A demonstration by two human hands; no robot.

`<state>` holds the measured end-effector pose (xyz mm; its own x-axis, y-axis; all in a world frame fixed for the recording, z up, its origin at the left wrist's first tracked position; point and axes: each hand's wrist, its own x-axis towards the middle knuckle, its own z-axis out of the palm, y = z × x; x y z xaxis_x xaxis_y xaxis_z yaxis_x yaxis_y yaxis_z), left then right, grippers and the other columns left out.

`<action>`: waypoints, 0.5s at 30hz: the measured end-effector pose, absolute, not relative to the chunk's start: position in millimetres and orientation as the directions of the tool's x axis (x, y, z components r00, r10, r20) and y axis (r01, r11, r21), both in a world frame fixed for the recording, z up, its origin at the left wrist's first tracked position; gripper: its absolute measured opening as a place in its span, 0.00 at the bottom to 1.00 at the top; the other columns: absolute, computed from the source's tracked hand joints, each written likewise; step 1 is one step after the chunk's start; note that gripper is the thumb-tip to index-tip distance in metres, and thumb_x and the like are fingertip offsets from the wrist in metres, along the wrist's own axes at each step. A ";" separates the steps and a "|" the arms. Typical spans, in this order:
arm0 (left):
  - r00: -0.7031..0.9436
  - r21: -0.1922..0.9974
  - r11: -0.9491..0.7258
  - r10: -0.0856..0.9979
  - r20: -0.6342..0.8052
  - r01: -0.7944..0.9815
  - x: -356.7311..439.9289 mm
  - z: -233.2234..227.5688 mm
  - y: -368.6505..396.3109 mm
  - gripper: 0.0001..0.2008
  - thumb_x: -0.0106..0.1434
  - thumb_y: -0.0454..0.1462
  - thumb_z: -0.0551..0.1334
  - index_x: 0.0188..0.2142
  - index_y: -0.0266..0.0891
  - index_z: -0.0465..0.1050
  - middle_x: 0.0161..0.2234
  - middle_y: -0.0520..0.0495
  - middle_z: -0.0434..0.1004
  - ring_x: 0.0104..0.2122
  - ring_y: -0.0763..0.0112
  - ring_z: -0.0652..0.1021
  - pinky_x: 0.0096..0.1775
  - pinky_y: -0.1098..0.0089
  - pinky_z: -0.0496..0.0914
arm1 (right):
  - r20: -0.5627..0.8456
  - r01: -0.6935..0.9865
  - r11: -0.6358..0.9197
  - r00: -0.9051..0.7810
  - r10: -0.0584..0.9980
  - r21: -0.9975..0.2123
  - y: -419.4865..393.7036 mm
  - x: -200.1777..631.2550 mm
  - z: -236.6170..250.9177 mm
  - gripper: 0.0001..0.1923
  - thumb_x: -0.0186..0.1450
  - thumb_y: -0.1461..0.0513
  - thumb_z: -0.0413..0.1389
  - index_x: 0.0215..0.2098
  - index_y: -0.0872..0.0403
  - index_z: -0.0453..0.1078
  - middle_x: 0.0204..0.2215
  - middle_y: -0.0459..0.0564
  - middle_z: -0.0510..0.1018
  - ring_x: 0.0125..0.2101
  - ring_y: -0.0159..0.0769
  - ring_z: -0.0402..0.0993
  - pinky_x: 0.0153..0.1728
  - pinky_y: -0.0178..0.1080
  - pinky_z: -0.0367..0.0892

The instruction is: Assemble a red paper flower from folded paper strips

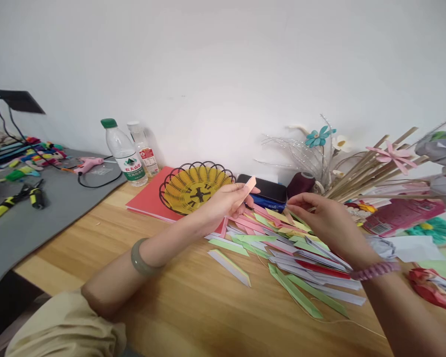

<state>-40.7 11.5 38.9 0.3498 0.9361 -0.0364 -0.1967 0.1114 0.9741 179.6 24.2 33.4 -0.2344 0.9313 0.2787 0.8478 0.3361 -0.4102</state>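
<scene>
My left hand, raised over the near side of the yellow basket, is closed on a folded peach paper strip that sticks up past the thumb. Off to the right, my right hand pinches a paper strip at the back of the pile, its tip partly hidden by the fingers. Beneath and between both hands spreads a heap of folded paper strips in green, pink, yellow, white and red. One pale strip with a yellow edge lies apart at the front.
Behind my left hand, a yellow basket rests on a red folder. Two bottles stand left of it. A dark case and a thread spool sit behind the pile. Sticks and paper flowers lean at right; pliers lie left.
</scene>
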 end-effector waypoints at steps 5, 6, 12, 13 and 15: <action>0.336 0.973 0.144 0.939 -0.078 -0.178 -38.1 36.7 11.7 0.15 0.57 0.46 0.58 0.36 0.35 0.70 0.24 0.52 0.67 0.18 0.83 0.63 0.21 0.77 0.60 | 0.244 0.908 0.383 -0.337 0.909 -0.173 31.0 181.7 19.4 0.11 0.62 0.61 0.47 0.32 0.51 0.72 0.28 0.46 0.79 0.28 0.36 0.73 0.26 0.35 0.62; 0.338 0.975 0.145 0.938 -0.080 -0.171 -37.3 36.2 11.6 0.15 0.57 0.46 0.58 0.36 0.36 0.70 0.25 0.51 0.67 0.18 0.83 0.63 0.20 0.77 0.59 | 0.233 0.904 0.396 -0.355 0.905 -0.160 31.4 178.8 14.7 0.11 0.62 0.62 0.47 0.33 0.51 0.72 0.29 0.45 0.79 0.28 0.35 0.73 0.27 0.34 0.62; 0.376 0.978 0.145 0.923 -0.080 -0.148 -35.6 29.8 12.5 0.15 0.58 0.45 0.57 0.36 0.35 0.70 0.27 0.50 0.68 0.17 0.85 0.62 0.21 0.77 0.59 | 0.245 0.919 0.392 -0.374 0.895 -0.030 32.4 169.4 -6.1 0.11 0.61 0.64 0.49 0.37 0.53 0.72 0.35 0.52 0.77 0.39 0.43 0.68 0.26 0.37 0.60; 0.380 0.979 0.145 0.922 -0.080 -0.145 -35.6 29.2 12.5 0.15 0.58 0.46 0.57 0.37 0.35 0.69 0.27 0.50 0.69 0.17 0.85 0.63 0.21 0.78 0.59 | 0.237 0.915 0.403 -0.388 0.891 -0.019 32.7 169.9 -7.2 0.10 0.61 0.64 0.49 0.35 0.52 0.72 0.34 0.52 0.78 0.38 0.43 0.68 0.26 0.37 0.60; 0.388 0.978 0.153 0.918 -0.087 -0.142 -35.5 28.7 12.5 0.15 0.58 0.46 0.57 0.37 0.35 0.69 0.27 0.50 0.69 0.18 0.84 0.64 0.21 0.78 0.60 | 0.226 0.906 0.422 -0.409 0.884 -0.010 32.8 170.6 -7.1 0.08 0.60 0.63 0.51 0.33 0.52 0.72 0.32 0.51 0.77 0.36 0.42 0.68 0.25 0.37 0.58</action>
